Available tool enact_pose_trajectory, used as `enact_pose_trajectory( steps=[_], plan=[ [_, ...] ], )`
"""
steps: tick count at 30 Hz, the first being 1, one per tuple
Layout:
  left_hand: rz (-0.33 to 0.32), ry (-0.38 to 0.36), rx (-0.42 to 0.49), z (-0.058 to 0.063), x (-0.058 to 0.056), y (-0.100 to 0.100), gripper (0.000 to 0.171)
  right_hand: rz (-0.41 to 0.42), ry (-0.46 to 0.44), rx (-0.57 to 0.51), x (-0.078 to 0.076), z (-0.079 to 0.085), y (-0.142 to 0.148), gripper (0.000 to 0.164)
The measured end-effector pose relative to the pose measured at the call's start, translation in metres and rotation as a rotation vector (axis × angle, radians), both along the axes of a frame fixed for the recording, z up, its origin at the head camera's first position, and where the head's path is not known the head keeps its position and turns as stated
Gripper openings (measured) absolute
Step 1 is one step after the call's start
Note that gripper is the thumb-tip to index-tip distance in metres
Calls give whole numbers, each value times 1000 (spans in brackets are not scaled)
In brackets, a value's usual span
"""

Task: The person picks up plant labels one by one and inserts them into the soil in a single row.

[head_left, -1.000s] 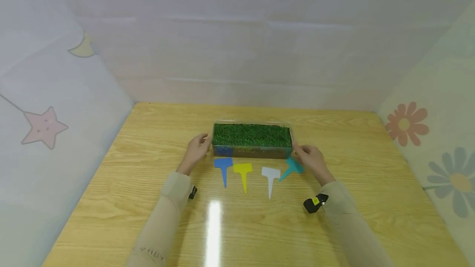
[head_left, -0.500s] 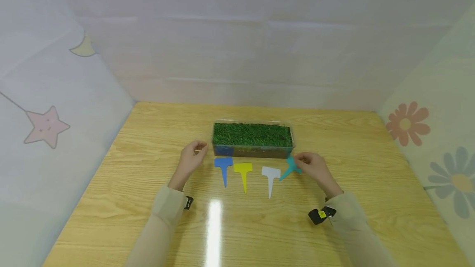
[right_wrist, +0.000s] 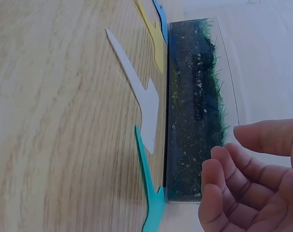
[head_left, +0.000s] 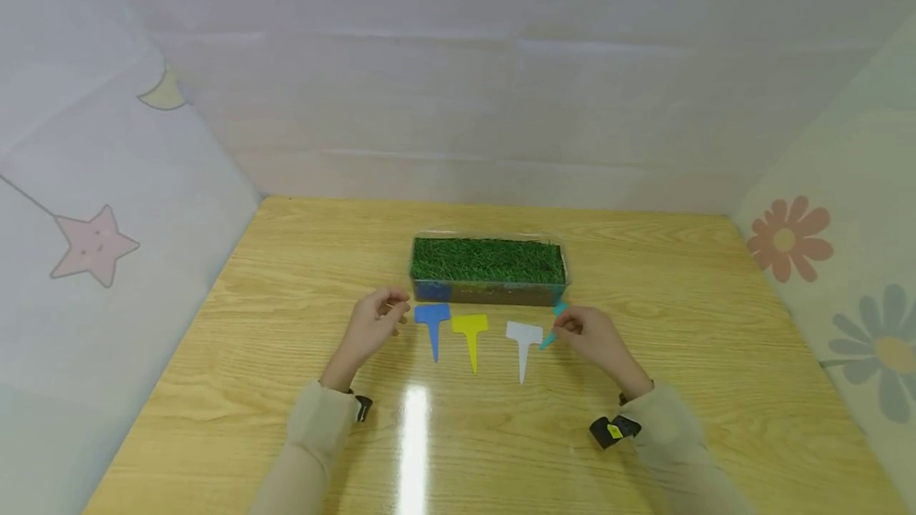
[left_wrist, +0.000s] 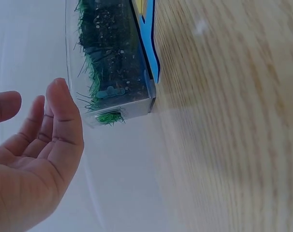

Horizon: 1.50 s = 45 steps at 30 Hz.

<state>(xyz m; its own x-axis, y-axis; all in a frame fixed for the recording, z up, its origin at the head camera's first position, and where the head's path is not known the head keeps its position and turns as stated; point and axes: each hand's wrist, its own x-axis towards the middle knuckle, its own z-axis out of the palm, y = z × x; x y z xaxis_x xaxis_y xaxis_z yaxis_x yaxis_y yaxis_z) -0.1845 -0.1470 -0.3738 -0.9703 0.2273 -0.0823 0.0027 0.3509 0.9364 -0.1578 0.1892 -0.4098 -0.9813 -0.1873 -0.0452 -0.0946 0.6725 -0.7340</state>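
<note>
A clear rectangular box (head_left: 494,293) holds dark soil topped with green grass (head_left: 487,259). In front of it lie T-shaped plant labels: blue (head_left: 432,315), yellow (head_left: 469,325), white (head_left: 525,332) and teal (right_wrist: 154,208). My left hand (head_left: 368,330) hovers by the box's front left corner, beside the blue label, fingers loosely bent and holding nothing. In the head view my right hand (head_left: 592,336) partly covers the teal label. From the right wrist, its relaxed fingers (right_wrist: 214,176) appear apart from that label, with nothing between them.
The wooden table (head_left: 494,435) reaches back to a pale wall covering. Printed side sheets show a pink star (head_left: 94,245) on the left and flowers (head_left: 789,239) on the right. Each wrist carries a small black camera (head_left: 614,430).
Both hands have drawn back from the box's ends toward me. The right one has come over the teal label, while the left has dropped toward the blue one. Box and labels look unmoved.
</note>
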Motion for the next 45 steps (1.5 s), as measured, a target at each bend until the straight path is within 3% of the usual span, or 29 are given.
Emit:
enact_pose_trajectory(
  steps=[7,12,21,25,30,35,37,45],
  plan=[
    [-27,-10,12,6,2,2,19,97,1,-3,-3,-8,7,11],
    [-32,-33,10,4,-1,0,20,204,51,101,-8,-14,11,9],
    [-46,-38,25,-28,-13,-7,22,353,187,385,-16,-17,6,14],
    [-53,-32,12,-35,-14,-9,22,386,241,480,-19,-20,5,15],
    [-59,-37,10,-35,-13,-10,21,277,226,532,-23,-23,8,12],
    [-58,-40,5,-12,-4,-5,19,30,94,542,-22,-21,13,32],
    [-62,-35,2,-5,-1,-3,19,-26,51,527,-22,-19,15,38],
    [-69,-36,-8,-3,0,-1,21,-54,-74,516,-24,-17,19,38]
  ],
)
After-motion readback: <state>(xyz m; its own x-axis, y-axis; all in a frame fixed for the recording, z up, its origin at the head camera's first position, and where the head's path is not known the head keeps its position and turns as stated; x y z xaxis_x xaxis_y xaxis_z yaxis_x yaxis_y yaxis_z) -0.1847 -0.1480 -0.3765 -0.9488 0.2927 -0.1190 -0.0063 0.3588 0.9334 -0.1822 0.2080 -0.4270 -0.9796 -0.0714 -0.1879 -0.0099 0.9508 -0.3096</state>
